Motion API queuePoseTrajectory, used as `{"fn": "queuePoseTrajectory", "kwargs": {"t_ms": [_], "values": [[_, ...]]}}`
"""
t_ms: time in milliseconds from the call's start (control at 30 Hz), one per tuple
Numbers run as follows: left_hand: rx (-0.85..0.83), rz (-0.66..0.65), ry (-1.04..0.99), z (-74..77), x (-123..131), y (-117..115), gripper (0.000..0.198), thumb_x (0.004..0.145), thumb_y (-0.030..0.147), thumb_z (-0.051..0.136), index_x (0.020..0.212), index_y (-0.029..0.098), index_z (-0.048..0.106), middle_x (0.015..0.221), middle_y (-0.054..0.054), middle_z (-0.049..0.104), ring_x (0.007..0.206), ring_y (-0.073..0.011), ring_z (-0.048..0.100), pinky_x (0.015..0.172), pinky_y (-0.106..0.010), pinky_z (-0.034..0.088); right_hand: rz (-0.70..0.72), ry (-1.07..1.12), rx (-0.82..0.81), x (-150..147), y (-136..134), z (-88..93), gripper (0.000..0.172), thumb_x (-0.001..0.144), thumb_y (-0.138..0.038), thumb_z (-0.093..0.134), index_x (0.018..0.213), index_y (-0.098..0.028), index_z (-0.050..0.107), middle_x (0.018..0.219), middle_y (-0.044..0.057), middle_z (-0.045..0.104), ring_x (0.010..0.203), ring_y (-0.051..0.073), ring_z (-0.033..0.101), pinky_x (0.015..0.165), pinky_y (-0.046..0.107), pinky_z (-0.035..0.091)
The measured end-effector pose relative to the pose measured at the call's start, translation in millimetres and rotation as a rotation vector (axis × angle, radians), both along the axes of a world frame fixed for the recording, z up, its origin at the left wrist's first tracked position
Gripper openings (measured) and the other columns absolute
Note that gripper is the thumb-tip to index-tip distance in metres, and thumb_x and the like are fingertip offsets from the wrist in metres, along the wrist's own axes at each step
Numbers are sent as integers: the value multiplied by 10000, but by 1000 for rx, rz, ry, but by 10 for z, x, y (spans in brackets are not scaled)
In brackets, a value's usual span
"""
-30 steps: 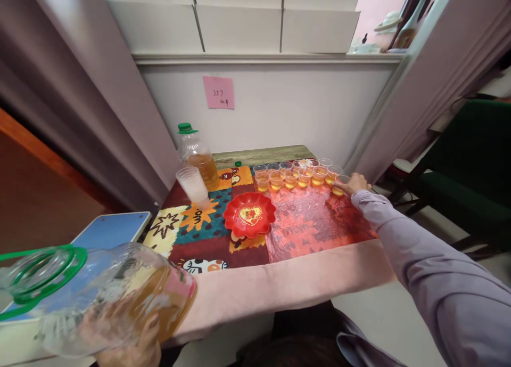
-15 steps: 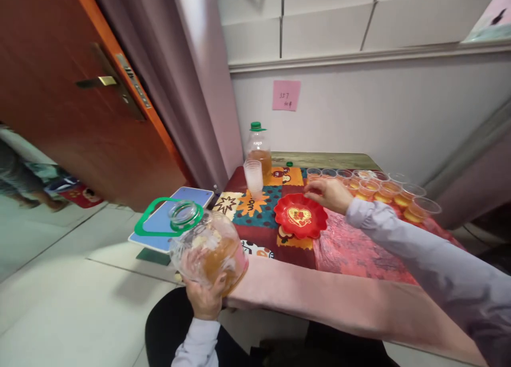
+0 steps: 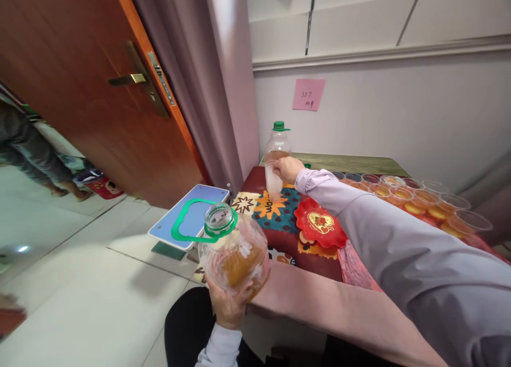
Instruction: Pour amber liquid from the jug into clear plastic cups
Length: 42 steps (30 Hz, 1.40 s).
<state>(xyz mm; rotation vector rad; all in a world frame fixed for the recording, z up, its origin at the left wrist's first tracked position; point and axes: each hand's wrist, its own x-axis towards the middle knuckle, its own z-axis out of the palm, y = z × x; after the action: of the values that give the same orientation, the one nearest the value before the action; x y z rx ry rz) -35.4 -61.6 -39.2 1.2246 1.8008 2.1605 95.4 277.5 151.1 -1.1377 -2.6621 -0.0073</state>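
My left hand [image 3: 228,307] grips from below a large clear jug [image 3: 233,250] with a green neck ring and handle, uncapped, part full of amber liquid, held off the table's near left corner. My right hand [image 3: 286,168] reaches across the table and closes on the top of a stack of clear plastic cups [image 3: 273,181]. Just behind the stack stands a second bottle [image 3: 277,143] with a green cap and amber liquid. A red scalloped plate [image 3: 320,223] lies under my right forearm. Rows of small cups [image 3: 415,202] holding amber liquid line the far right side.
The table [image 3: 351,163] carries a patterned cloth [image 3: 279,202] and stands against a white wall with a pink note [image 3: 308,94]. A blue-topped stool [image 3: 187,218] sits left of it. A brown door [image 3: 80,90] and curtain are at the left; another person's legs [image 3: 35,159] show beyond.
My right hand left the filled cups at the far right, crossed over the red plate and took hold of the cup stack. My view swung left; the jug rose more upright.
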Motion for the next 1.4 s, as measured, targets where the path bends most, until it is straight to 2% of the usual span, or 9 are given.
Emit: {"fn": "queuePoseTrajectory", "kwargs": {"t_ms": [167, 400, 600, 733, 833, 967, 1100, 1200, 1400], "values": [[-15, 50, 37, -10, 27, 1, 1025, 684, 677, 902, 1572, 378, 486, 1419, -120, 626, 1388, -442, 576, 1166, -737, 462, 3, 6, 2, 10, -12, -43, 246, 1018, -258, 605, 980, -223, 845, 1067, 130, 822, 1022, 304, 761, 891, 384, 575], [-22, 23, 52, 21, 2, -16, 960, 716, 626, 907, 1554, 386, 507, 1423, -124, 645, 1392, -450, 584, 1101, -744, 514, -13, 48, 10, 23, -11, 20, 111, 949, -248, 734, 974, -222, 839, 1043, 93, 817, 995, 273, 752, 876, 356, 570], [-4, 10, -5, 1, 22, 4, 1001, 704, 656, 905, 1567, 366, 489, 1360, -133, 675, 1315, -438, 647, 1080, -734, 542, -38, 196, 58, 155, -117, 318, 224, 1031, -321, 646, 1071, -188, 821, 1096, 107, 796, 990, 266, 723, 878, 370, 531], [-10, -3, -31, 30, 28, 15, 1032, 681, 662, 918, 1562, 353, 480, 1412, -135, 655, 1320, -414, 649, 1126, -701, 527, -25, 380, 189, 579, -322, 488, 273, 1054, -364, 596, 1094, -188, 802, 1070, 93, 770, 960, 247, 691, 878, 362, 500], [-17, -24, -36, 38, 8, 25, 1068, 666, 639, 932, 1571, 329, 458, 1468, -145, 626, 1349, -406, 632, 1166, -709, 485, -5, 398, 223, 1057, -574, 268, 309, 1074, -415, 557, 1069, -216, 793, 1013, 76, 769, 916, 234, 687, 827, 338, 486], [6, -50, -40, 48, -5, 55, 1044, 684, 595, 932, 1570, 319, 454, 1447, -142, 620, 1347, -395, 626, 1169, -701, 475, -65, 228, 85, 1605, -861, -432, 228, 1029, -372, 611, 1000, -252, 803, 988, 72, 798, 849, 235, 712, 709, 316, 465], [15, -45, -35, 93, 13, 78, 1067, 681, 614, 924, 1587, 338, 433, 1447, -139, 601, 1347, -381, 622, 1171, -628, 496, -135, 115, -63, 1859, -951, -995, 193, 1006, -345, 635, 986, -265, 809, 1053, 75, 815, 871, 247, 740, 671, 312, 461], [-2, -41, -24, 119, 27, 75, 1095, 666, 644, 925, 1583, 305, 433, 1422, -149, 609, 1328, -369, 635, 1156, -569, 517, -124, 82, -83, 1923, -941, -1165, 220, 1027, -335, 604, 1023, -255, 810, 1099, 87, 809, 910, 258, 750, 669, 314, 458], [-20, -41, 0, 99, 10, 65, 1129, 689, 668, 898, 1599, 244, 382, 1418, -182, 608, 1313, -344, 651, 1148, -500, 519, -120, 55, -51, 1964, -901, -1270, 282, 1068, -343, 551, 1113, -238, 809, 1205, 111, 793, 972, 274, 755, 698, 328, 477]]}}
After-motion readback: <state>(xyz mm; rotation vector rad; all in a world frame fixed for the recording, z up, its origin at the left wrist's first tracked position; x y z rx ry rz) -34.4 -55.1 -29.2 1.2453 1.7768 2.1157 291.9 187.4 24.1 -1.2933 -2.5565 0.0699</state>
